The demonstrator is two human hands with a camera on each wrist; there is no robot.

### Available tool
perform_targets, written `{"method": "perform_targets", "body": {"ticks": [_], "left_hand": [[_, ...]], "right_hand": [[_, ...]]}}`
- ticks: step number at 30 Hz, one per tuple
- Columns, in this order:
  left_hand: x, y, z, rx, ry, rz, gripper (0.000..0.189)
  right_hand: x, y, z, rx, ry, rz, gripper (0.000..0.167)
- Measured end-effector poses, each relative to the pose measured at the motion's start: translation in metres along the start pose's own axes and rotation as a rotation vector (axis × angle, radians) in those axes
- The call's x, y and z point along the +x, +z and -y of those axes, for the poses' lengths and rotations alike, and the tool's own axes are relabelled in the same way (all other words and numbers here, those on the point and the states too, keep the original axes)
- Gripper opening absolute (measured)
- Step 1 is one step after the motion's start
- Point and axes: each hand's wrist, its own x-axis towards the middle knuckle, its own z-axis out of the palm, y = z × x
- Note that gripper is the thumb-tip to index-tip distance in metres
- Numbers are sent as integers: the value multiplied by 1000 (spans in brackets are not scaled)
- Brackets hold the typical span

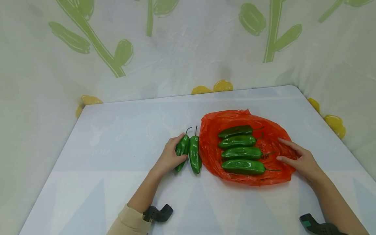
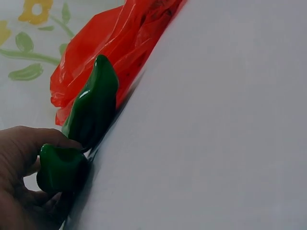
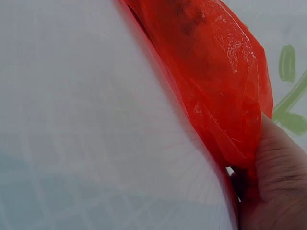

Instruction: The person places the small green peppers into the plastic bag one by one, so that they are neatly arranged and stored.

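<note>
My left hand [image 1: 171, 153] grips a green chili pepper [image 1: 183, 145] lying on the table, its thumb and fingers on opposite sides. In the left wrist view, the blunt end of that pepper [image 2: 62, 167] shows between thumb and fingers. A second green chili pepper [image 1: 195, 155] lies right beside it, near the left edge of a red plastic bag [image 1: 210, 130]. My right hand [image 1: 302, 160] rests on the bag's right edge, thumb and forefinger spread apart over the plastic. In the right wrist view, crumpled red plastic [image 3: 216, 86] partly hides this hand.
Several green chili peppers [image 1: 243, 166] lie in a column on the flattened bag, their stems pointing right. The white table [image 1: 117, 143] has pale blue patterns. Behind it hangs a light cloth [image 1: 188, 58] printed with green plants.
</note>
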Motion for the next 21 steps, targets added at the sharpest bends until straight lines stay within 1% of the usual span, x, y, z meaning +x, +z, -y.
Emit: {"method": "perform_targets", "body": {"ticks": [4,11,16,21], "left_hand": [[0,4,1,19,12,-31,79],[-1,6,2,27,-13,-78,76],[-2,7,2,5,-1,-145,70],[-1,4,0,-12,26,-181,68]], "right_hand": [[0,0,0,2,3,2,63],[0,0,0,-1,2,0,63],[0,-1,-1,4,-6,0,62],[0,0,-1,9,-16,-3,62]]}}
